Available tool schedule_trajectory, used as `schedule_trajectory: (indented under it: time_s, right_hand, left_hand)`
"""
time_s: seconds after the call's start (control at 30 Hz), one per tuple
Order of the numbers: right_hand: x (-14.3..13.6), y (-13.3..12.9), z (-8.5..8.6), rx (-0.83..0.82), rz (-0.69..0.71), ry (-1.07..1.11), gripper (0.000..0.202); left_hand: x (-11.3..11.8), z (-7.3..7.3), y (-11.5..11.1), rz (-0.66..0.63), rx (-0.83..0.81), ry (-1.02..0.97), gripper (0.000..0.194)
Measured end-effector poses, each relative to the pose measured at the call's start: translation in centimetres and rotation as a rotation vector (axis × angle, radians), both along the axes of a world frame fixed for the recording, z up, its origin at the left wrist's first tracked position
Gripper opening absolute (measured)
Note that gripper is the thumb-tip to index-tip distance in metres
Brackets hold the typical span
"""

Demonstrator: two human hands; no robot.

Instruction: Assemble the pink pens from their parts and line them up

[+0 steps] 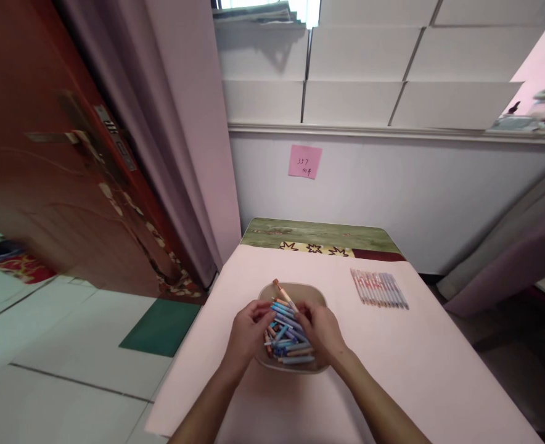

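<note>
A beige plastic bin (pixel 292 368) stands on the table with a jumble of blue, grey and orange-brown pens (pixel 287 336) in it. Over its left side, my left hand (pixel 250 327) has thumb and fingers closed around the ends of several blue pens (pixel 282 310). From the right, my right hand (pixel 321 327) reaches over the bin. Its thumb and fingers are pinched on a pale pen with an orange-brown end (pixel 285 295), which slants up to the left. The lower parts of my fingers hide some of the pens.
A row of pens (pixel 378 290), running from reddish to grey, lies side by side on the pink-covered table (pixel 393 370) at right. The patterned back edge (pixel 319 237) meets a white wall bearing a pink note (pixel 304 161). A wooden door (pixel 69 154) stands at left.
</note>
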State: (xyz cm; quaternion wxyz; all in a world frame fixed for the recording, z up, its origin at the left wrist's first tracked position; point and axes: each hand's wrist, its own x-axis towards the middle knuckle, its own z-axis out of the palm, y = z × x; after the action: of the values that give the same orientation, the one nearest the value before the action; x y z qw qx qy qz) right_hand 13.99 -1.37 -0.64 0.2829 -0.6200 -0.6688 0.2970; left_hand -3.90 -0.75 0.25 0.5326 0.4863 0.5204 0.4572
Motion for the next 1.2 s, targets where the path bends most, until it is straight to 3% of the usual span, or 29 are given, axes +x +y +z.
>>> schedule_trajectory:
  time_s: [0.1,0.2,0.4,0.53,0.63,0.77,0.83,0.93,1.1,1.2]
  right_hand:
    - [-0.2,-0.9,0.3,-0.159,0.1,0.531,0.028]
    - [-0.4,-2.2,0.8,-0.317,0.092,0.779,0.032]
    - [1.2,-4.4,1.3,-0.387,0.019,0.809,0.028]
    - [2.1,-4.1,1.2,-0.326,-0.087,0.816,0.034]
    - [1.9,-3.5,1.5,-0.366,-0.04,0.912,0.04]
    - [1.1,-3.1,1.6,-0.428,0.067,1.089,0.04]
    - [0.8,-3.1,1.6,-0.467,0.088,1.16,0.038]
    - [0.7,-3.2,1.4,-0.551,0.121,1.223,0.036]
    - [0.7,-3.2,1.0,-0.752,0.16,1.232,0.045]
    - [0.3,-2.8,0.4,-0.626,0.132,1.155,0.046]
  left_hand:
    - [1.3,0.2,0.3,-0.03,-0.15,-0.308,0.043]
    - [2.1,0.6,0.8,0.015,-0.177,-0.408,0.037]
    - [2.0,0.4,1.9,0.062,-0.177,-0.329,0.028]
    - [2.0,-0.2,2.0,0.005,-0.178,-0.014,0.029]
    - [2.5,-0.1,1.4,0.061,-0.064,0.1,0.038]
    - [3.4,0.9,0.1,-0.133,-0.173,-0.174,0.034]
    - [3.7,1.5,-0.2,-0.168,-0.262,-0.346,0.034]
    - [3.7,1.9,-0.2,-0.137,-0.313,-0.465,0.033]
    - [3.5,2.1,0.0,-0.093,-0.308,-0.49,0.029]
    - [3.7,2.0,-0.1,-0.044,-0.29,-0.437,0.03]
